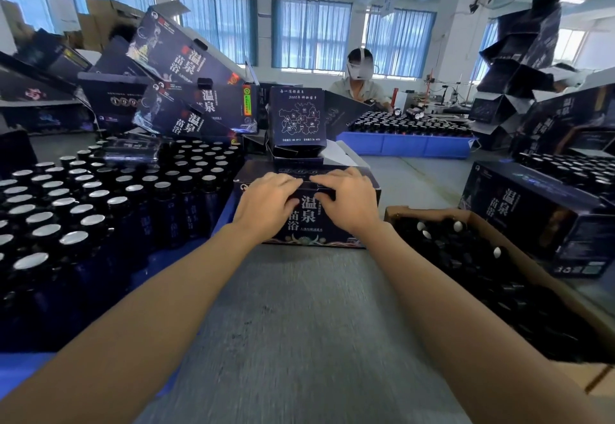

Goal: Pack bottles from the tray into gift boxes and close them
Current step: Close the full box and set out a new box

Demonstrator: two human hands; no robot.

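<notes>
Forearms lead to left hand point(266, 204) and right hand point(349, 200) flat on the gift box point(307, 223), fingers point(288, 180) pressed together; push evenly so the lid tucks square

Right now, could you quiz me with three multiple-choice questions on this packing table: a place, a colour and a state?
1. Where is the carton from the gift box? A: left of it. B: right of it. C: on top of it.
2. What colour is the far tray? A: red. B: blue. C: green.
3. What are the left hand and right hand doing? A: both rest on the gift box. B: one lifts a bottle. C: both hang idle.

Answers:
1 B, the carton lies right of the gift box.
2 B, its wall is blue.
3 A, the fingers of both hands lie on the box top.
</notes>
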